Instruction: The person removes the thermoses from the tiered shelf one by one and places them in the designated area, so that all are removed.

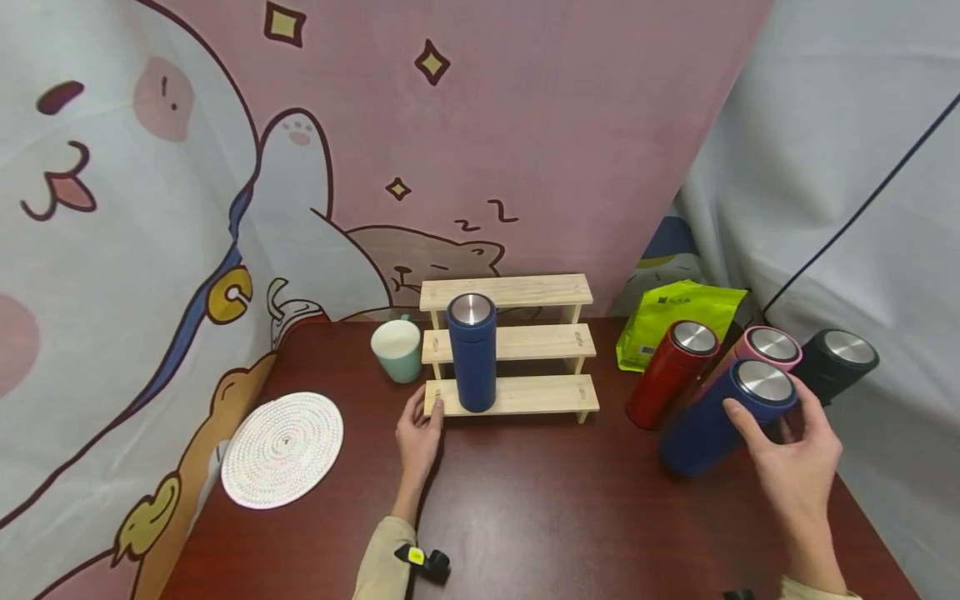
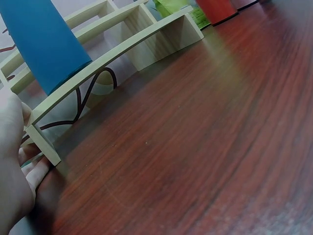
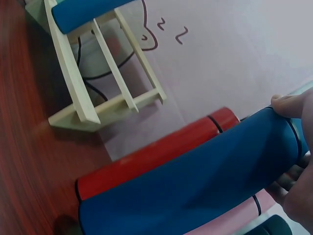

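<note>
My right hand grips a blue thermos near its silver lid, in front of the other bottles at the right. My left hand pinches the left end of the lowest step of a three-tier wooden shelf. A second blue thermos stands upright on that lowest step, left of its middle. Behind the held thermos are a red thermos, a pink thermos and a dark green thermos. In the right wrist view the held thermos overlaps the red and pink ones.
A mint-green cup stands left of the shelf, and a round white woven mat lies at the table's left. Behind the bottles is a yellow-green bag. Printed cloth hangs along the back of the brown table.
</note>
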A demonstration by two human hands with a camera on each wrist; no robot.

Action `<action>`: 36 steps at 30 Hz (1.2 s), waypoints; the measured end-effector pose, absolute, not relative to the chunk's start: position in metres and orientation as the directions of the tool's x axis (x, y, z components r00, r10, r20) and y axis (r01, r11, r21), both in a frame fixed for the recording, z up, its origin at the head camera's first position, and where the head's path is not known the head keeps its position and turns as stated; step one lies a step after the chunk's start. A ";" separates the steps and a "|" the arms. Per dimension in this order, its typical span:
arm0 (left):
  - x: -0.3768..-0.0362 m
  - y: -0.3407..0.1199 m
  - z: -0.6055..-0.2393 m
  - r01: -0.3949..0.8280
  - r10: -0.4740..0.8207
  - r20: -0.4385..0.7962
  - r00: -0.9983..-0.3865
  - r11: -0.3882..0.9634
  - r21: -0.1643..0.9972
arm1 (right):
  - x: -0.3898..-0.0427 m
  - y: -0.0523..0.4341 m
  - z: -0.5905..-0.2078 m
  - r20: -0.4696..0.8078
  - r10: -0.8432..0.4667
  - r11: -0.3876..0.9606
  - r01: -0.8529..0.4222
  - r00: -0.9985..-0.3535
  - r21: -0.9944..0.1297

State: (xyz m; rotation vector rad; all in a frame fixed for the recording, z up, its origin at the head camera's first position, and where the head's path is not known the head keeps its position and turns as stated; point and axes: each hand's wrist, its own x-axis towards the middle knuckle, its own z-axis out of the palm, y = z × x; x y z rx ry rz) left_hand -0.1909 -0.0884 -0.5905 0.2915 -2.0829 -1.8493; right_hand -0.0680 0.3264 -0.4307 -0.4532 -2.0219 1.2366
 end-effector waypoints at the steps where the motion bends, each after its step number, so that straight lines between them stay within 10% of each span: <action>1: -0.191 -0.088 -0.591 0.073 -0.371 0.117 -0.921 0.130 0.989 | -0.068 0.329 -0.432 0.390 0.621 0.477 -0.066 -0.680 -0.876; 36: -0.191 -0.088 -0.590 0.097 -0.363 0.131 -0.922 0.111 0.989 | -0.067 0.409 -0.453 0.436 0.770 0.467 -0.054 -0.466 -0.883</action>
